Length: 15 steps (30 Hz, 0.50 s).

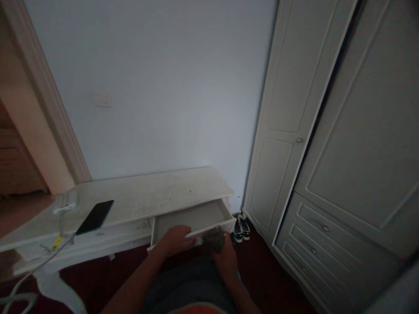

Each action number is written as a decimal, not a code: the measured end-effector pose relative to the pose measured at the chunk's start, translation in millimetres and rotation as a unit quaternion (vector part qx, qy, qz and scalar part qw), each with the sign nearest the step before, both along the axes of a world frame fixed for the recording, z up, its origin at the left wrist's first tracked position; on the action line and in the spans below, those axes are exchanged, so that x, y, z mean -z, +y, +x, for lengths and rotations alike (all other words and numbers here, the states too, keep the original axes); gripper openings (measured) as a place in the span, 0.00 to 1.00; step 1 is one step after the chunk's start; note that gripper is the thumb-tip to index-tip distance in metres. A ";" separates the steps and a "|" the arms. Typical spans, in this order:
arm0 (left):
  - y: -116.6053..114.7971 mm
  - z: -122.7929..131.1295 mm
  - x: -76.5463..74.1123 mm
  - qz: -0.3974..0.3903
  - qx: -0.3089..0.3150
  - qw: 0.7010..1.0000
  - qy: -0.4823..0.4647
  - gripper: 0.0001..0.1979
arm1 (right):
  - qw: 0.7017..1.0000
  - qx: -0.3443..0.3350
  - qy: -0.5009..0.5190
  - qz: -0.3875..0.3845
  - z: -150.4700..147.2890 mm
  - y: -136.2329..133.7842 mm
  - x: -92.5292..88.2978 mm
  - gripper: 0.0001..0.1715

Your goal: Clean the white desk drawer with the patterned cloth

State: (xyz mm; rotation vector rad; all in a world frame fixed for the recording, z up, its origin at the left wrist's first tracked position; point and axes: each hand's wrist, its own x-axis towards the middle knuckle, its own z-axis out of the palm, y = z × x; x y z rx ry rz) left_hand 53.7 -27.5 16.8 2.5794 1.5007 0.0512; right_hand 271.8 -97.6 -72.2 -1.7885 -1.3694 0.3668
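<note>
A white drawer [193,218] is pulled out from the white table [153,187], and its inside shows bare. My left hand [176,239] grips the top edge of the drawer front, left of its middle, fingers curled over it. In my right hand [226,259] is a crumpled grey-brown cloth [214,239], which lies against the outer face of the drawer front near its right end. The fingertips of that hand are partly hidden by the cloth.
A dark phone [94,217] lies on the table's left part, beside a white power strip [65,203] with a cable. Black-and-white shoes [241,229] stand on the dark red floor. A white wardrobe [275,174] closes off the right side; a pale wall rises behind the table.
</note>
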 end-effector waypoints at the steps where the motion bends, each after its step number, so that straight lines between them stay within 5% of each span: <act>1: -0.4 -0.2 -0.2 -0.001 0.001 1.000 -0.002 0.25 | 0.999 0.008 0.031 0.001 1.9 0.5 -10.6 0.30; 6: -0.3 -0.1 -0.1 -0.008 -0.004 1.000 -0.011 0.24 | 1.000 -0.007 0.021 0.002 3.3 2.2 -39.7 0.24; 15: 1.3 -0.4 -0.5 -0.021 -0.005 1.000 -0.005 0.26 | 0.988 -0.044 -0.087 -0.121 -1.2 -0.3 0.6 0.28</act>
